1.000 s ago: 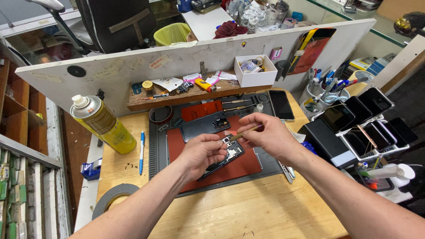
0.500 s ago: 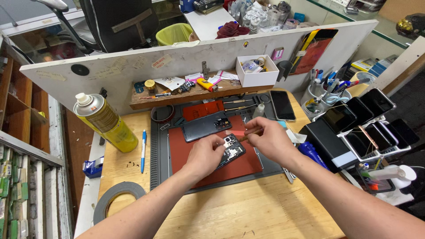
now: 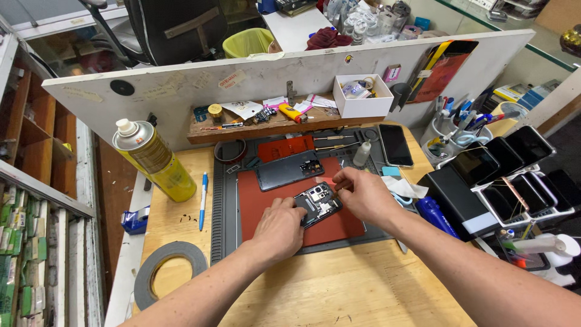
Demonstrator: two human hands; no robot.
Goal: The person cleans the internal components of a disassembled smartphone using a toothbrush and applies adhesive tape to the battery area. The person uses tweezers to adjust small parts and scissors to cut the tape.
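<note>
An opened black smartphone with its back removed and circuitry exposed (image 3: 318, 204) lies on the red rectangular work mat (image 3: 266, 200) on the wooden tabletop (image 3: 339, 290), its long axis running diagonally from lower left to upper right. The left hand (image 3: 279, 229) grips its lower end, hiding that part. The right hand (image 3: 363, 195) pinches narrowly at its upper edge; whatever its fingertips hold is too small to tell. The detached dark grey back cover (image 3: 289, 170) lies just beyond.

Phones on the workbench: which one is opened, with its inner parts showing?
The phone under both hands, on the red mat: its circuitry is exposed. The black phone near the white bottle lies closed, screen up.
</note>
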